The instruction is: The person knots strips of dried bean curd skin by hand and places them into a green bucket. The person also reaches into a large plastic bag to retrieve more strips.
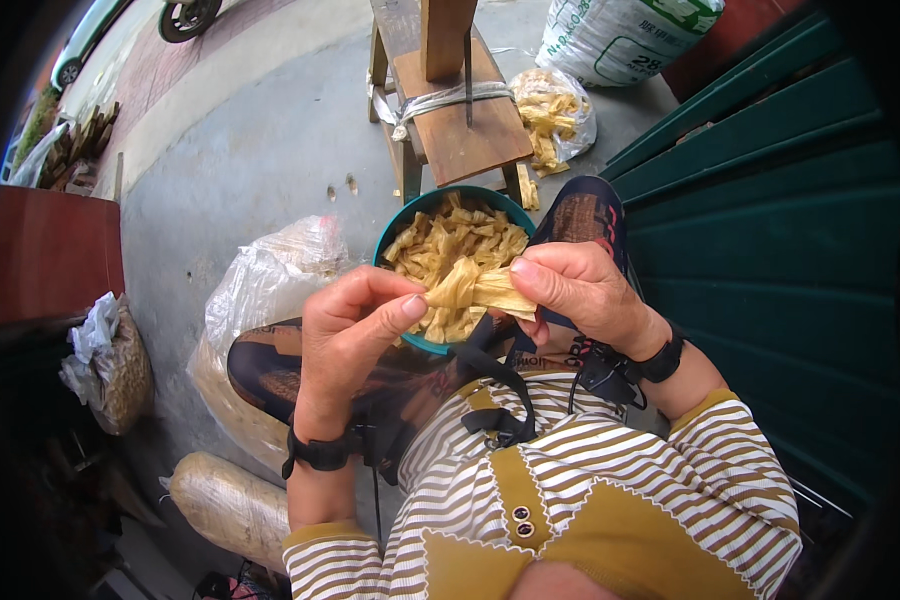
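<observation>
Hovering over the teal basin (pixel 425 345), a folded yellow strip (pixel 460 285) is pinched by left hand (pixel 342 325) and right hand (pixel 595 298).

- Top: brown-and-white striped shirt (pixel 725 470); short sleeves, mustard cuffs (pixel 708 410).
- Front: pointed mustard panels (pixel 630 540), white zigzag edging; mustard placket (pixel 511 475), two dark round buttons (pixel 521 514).
- Both wrists, I note: black bands (pixel 322 454).
- Midriff: black strap (pixel 510 378) with buckle (pixel 500 438); thin black cable (pixel 573 390).
- Legs: dark trousers (pixel 588 215), brown printed patches, reddish marks.
</observation>
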The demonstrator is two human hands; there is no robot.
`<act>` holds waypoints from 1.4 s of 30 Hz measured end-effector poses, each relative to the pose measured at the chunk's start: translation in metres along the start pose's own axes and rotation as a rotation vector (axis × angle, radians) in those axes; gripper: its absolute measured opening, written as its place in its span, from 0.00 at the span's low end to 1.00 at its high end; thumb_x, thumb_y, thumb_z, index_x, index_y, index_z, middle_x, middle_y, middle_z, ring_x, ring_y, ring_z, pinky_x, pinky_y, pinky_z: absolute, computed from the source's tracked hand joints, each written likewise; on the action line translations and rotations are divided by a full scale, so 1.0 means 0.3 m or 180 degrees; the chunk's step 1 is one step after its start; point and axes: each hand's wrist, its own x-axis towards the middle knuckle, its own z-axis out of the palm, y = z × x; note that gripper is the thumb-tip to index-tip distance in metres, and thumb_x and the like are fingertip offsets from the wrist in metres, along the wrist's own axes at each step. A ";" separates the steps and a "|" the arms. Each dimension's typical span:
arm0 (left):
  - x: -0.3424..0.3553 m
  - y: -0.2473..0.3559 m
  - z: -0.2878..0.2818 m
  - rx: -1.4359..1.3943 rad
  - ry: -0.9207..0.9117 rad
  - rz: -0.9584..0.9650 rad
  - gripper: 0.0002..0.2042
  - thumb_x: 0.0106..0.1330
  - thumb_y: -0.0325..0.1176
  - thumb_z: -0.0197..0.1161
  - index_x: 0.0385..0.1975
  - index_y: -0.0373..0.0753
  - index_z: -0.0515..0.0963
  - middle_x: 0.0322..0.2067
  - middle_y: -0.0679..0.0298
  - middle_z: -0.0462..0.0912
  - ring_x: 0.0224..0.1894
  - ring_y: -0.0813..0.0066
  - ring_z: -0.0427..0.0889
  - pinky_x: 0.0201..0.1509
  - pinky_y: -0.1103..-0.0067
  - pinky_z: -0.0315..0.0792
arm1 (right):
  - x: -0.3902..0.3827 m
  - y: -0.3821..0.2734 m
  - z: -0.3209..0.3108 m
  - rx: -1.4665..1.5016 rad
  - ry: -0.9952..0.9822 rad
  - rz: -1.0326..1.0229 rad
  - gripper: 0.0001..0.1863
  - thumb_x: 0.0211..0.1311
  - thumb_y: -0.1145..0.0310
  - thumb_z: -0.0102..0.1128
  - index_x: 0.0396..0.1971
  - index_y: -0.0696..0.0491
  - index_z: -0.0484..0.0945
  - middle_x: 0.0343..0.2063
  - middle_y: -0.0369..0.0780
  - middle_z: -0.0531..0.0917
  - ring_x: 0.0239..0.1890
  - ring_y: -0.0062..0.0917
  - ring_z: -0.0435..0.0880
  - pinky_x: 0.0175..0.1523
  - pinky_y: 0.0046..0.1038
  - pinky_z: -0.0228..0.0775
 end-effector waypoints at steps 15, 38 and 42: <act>0.025 0.136 0.101 0.1790 -0.1026 0.2342 0.10 0.47 0.26 0.71 0.27 0.36 0.76 0.21 0.61 0.79 0.21 0.69 0.79 0.23 0.79 0.71 | 0.087 -0.065 -0.020 0.1366 -0.2629 0.1629 0.17 0.70 0.64 0.42 0.40 0.65 0.71 0.19 0.40 0.76 0.13 0.16 0.72 0.27 0.20 0.70; 0.313 0.045 0.011 0.1442 -0.0134 0.0252 0.11 0.56 0.33 0.69 0.28 0.32 0.78 0.19 0.64 0.80 0.23 0.86 0.74 0.26 0.86 0.69 | 0.170 -0.096 -0.217 -0.0798 0.0085 0.0508 0.15 0.65 0.58 0.51 0.35 0.55 0.76 0.19 0.33 0.75 0.20 0.12 0.70 0.25 0.16 0.60; 0.380 0.040 0.037 0.1037 0.0222 0.0744 0.10 0.57 0.32 0.69 0.26 0.32 0.77 0.18 0.68 0.78 0.21 0.87 0.71 0.24 0.86 0.66 | 0.215 -0.090 -0.242 -0.1729 0.0687 -0.0535 0.13 0.64 0.61 0.54 0.33 0.57 0.76 0.22 0.32 0.75 0.25 0.13 0.72 0.30 0.19 0.65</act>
